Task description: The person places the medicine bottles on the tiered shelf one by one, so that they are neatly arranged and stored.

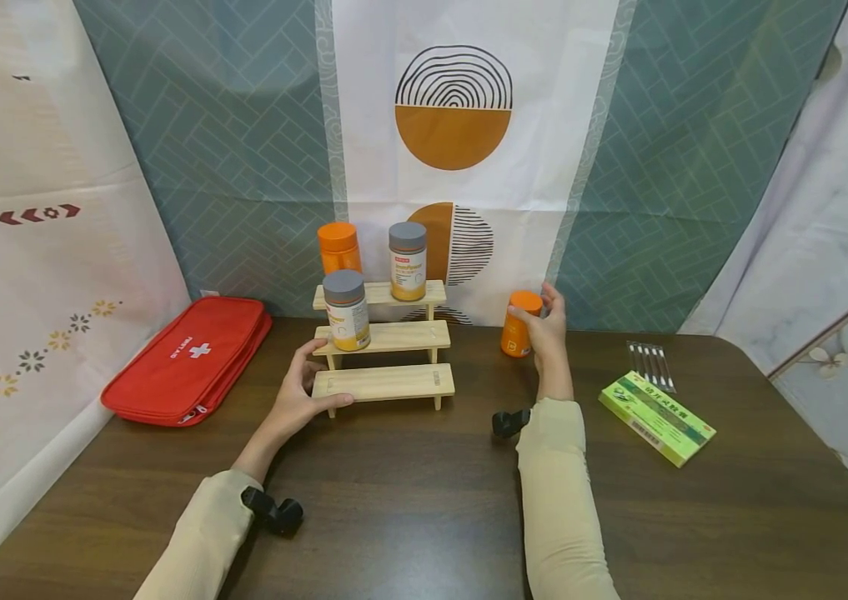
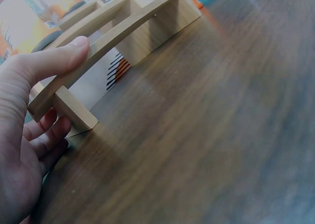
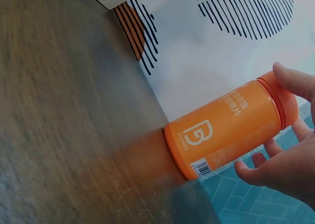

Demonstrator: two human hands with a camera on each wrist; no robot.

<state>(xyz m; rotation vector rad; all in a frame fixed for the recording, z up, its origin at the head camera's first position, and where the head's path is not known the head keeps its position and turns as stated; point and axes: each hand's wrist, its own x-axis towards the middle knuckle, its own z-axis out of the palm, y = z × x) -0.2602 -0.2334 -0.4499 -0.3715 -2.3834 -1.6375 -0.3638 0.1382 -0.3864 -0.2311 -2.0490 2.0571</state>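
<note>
My left hand (image 1: 294, 402) grips the left end of a three-step wooden display stand (image 1: 386, 382). In the left wrist view the thumb lies over the lowest step and the other fingers curl beneath it. At the table's back, my right hand (image 1: 551, 337) holds an orange bottle (image 3: 221, 128) by its cap, thumb on one side and fingers on the other. The bottle's base appears to meet the table. A grey-capped bottle (image 1: 349, 321) stands on the middle step. Another grey-capped bottle (image 1: 408, 267) and an orange-capped bottle (image 1: 338, 247) occupy the top step.
On the left lies a red first-aid pouch (image 1: 187, 358). To the right, a green-yellow medicine box (image 1: 656, 417) rests beside a clear pack of cotton swabs (image 1: 650, 365). A patterned curtain (image 1: 273, 167) hangs behind the brown table (image 1: 408, 492).
</note>
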